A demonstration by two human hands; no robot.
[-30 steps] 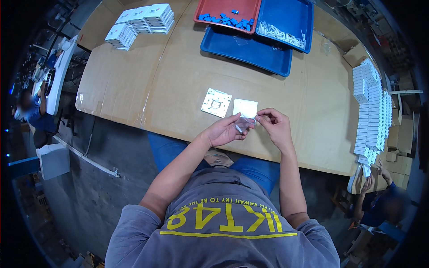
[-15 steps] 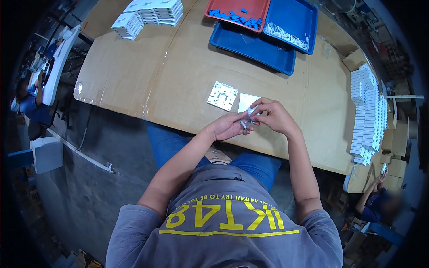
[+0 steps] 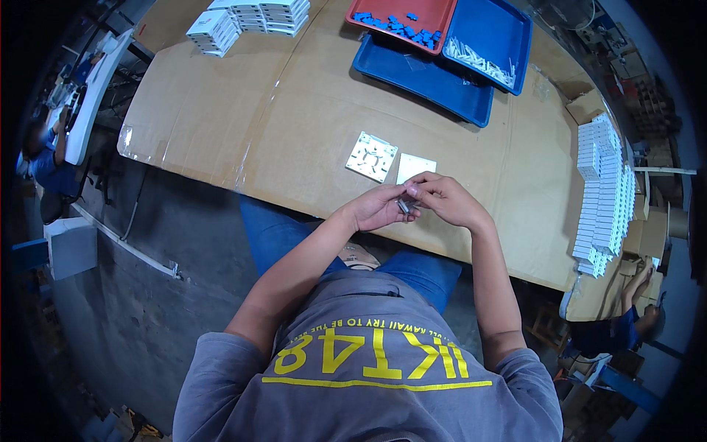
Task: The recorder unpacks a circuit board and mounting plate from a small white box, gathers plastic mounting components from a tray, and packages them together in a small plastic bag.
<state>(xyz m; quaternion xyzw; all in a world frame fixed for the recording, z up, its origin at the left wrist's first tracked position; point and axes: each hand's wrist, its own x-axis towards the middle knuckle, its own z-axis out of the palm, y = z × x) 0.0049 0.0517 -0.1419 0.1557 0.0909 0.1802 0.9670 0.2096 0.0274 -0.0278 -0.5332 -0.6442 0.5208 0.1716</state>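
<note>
Small clear plastic packet (image 3: 404, 206) above brown cardboard-covered counter (image 3: 294, 147): grasped in left hand (image 3: 378, 209). Right hand (image 3: 451, 203) had closed in, grip seemingly pinching packet's upper end; both hands thus engaged. 2 white square plastic plates (image 3: 372, 156) lay beyond.

A red tray (image 3: 434, 10) of small blue parts (image 3: 405, 31) and two blue trays (image 3: 420, 81) sit at your 1 o'clock, stacked white units (image 3: 213, 33) at your 11 and a longer white stack (image 3: 607, 191) at your 3. A blue-shirted co-worker (image 3: 50, 171) is seen at your 9, another person in blue (image 3: 607, 335) at your 4.
</note>
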